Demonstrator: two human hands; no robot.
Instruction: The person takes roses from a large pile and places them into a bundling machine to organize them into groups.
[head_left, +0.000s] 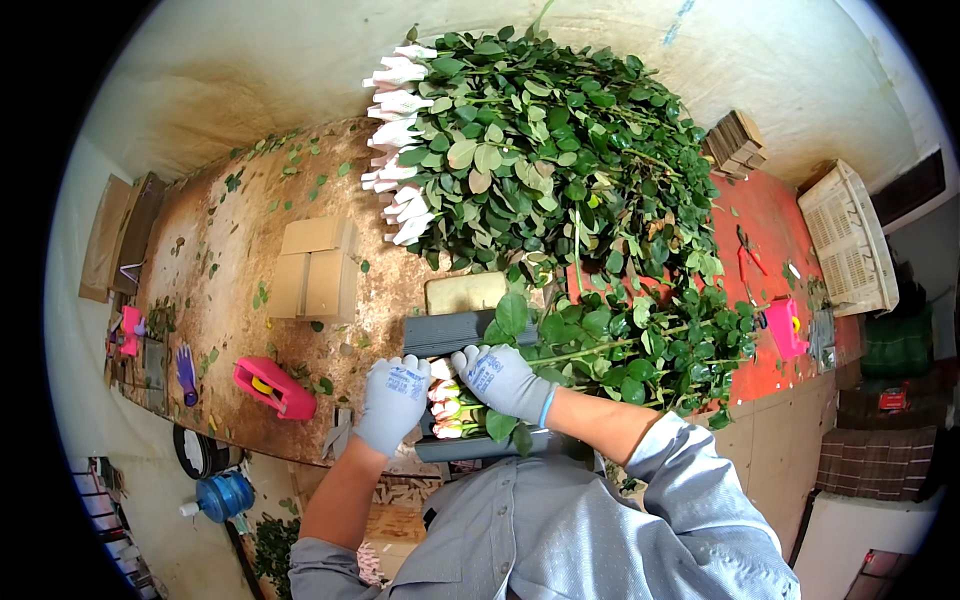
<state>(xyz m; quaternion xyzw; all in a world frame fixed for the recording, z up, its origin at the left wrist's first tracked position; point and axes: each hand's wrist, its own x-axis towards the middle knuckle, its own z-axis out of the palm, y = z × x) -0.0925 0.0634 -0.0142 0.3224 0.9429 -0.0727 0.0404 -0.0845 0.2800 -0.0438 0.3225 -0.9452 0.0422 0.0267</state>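
Note:
Several pale pink and white rose heads (445, 409) lie in a row between dark grey padded strips (450, 333), their leafy green stems (622, 345) running right. My left hand (394, 401), in a pale grey glove, is beside the upper rose heads on their left; its fingers are curled, and what they hold is hidden. My right hand (501, 381), gloved alike, is over the stems just behind the heads, fingers curled around something I cannot make out. Beyond the strips sits a yellowish block (466, 293). A large pile of leafy rose stems (570, 150) has heads in white mesh sleeves (397, 139).
Cardboard pieces (315, 270) and a pink tape dispenser (276, 388) lie left. At the right are red-handled pruners (745, 264), another pink dispenser (785, 328), a plastic crate (847, 240) and stacked cardboard (735, 144). A purple glove (186, 375) lies at the far left.

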